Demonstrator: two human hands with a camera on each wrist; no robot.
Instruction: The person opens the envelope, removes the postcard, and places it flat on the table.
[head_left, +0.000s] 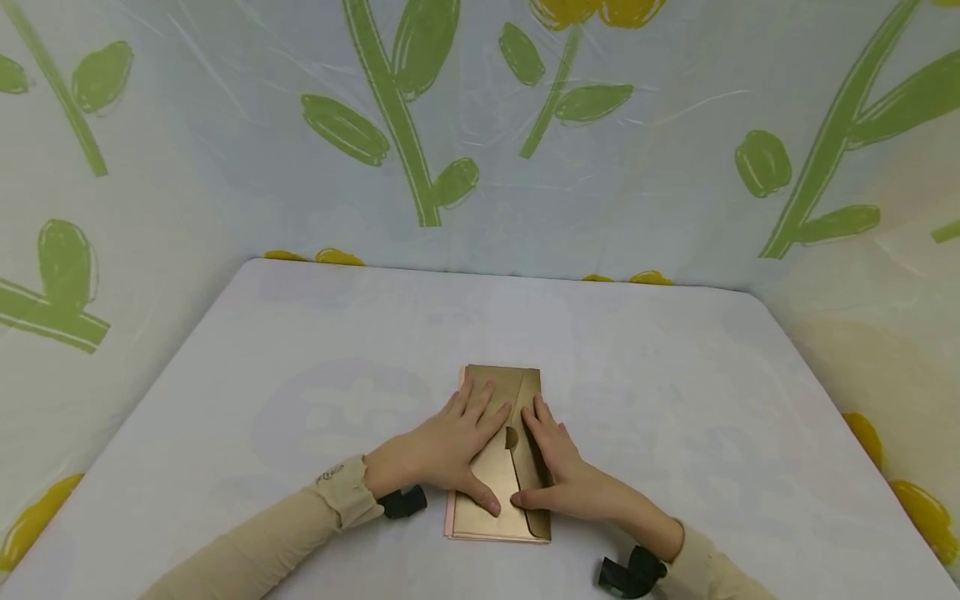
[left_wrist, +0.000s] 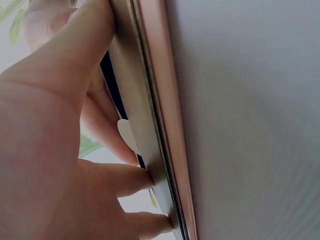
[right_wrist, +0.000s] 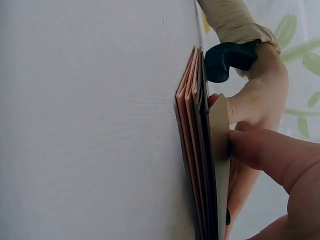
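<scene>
A gold envelope (head_left: 495,475) lies on a stack of envelopes on the table, its long side running away from me. Pink edges (right_wrist: 186,115) of the lower ones show in the right wrist view. My left hand (head_left: 453,446) rests on the gold face with fingers spread. On the right is the long flap (head_left: 534,467), lifted a little, its dark inside showing in the left wrist view. A small rounded tab (left_wrist: 128,135) stands out from it. My right hand (head_left: 566,471) touches the flap with fairly straight fingers and the thumb near its edge.
The white table (head_left: 337,333) has rounded far corners. Behind and beside it hang pale sheets (head_left: 247,167) printed with green stems and yellow flowers. Black wrist mounts (head_left: 405,502) sit under both forearms near the tabletop.
</scene>
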